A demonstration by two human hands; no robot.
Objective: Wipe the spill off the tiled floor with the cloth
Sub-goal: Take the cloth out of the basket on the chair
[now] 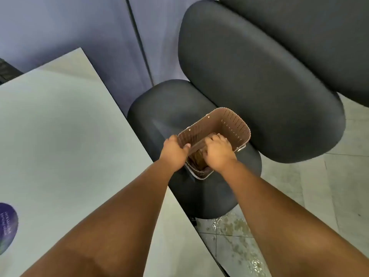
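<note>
A pale table (60, 136) fills the left half of the view, its edge running diagonally down toward the bottom middle, with a round purple sticker (7, 224) at its left margin. To the right stand two black padded chairs: the backrest of one (259, 76) spreads across the upper right, and a smaller round seat (159, 108) sits just beside the table edge. Behind them is a blue-grey partition wall (79, 27). The tiled floor (339, 176) shows at the right and lower right, and the spill (235, 228) lies on it as a wet, shiny, blotchy patch just below the round seat, stretching toward the bottom edge. A brown perforated basket (235, 124) rests on the round seat. The left hand (173, 150) grips the basket's near left rim, thumb curled over the edge. The right hand (217, 150) reaches inside with fingers curled down onto brownish folded material (199, 156), which may be the cloth; whether it is actually clamped on that material cannot be told.
</note>
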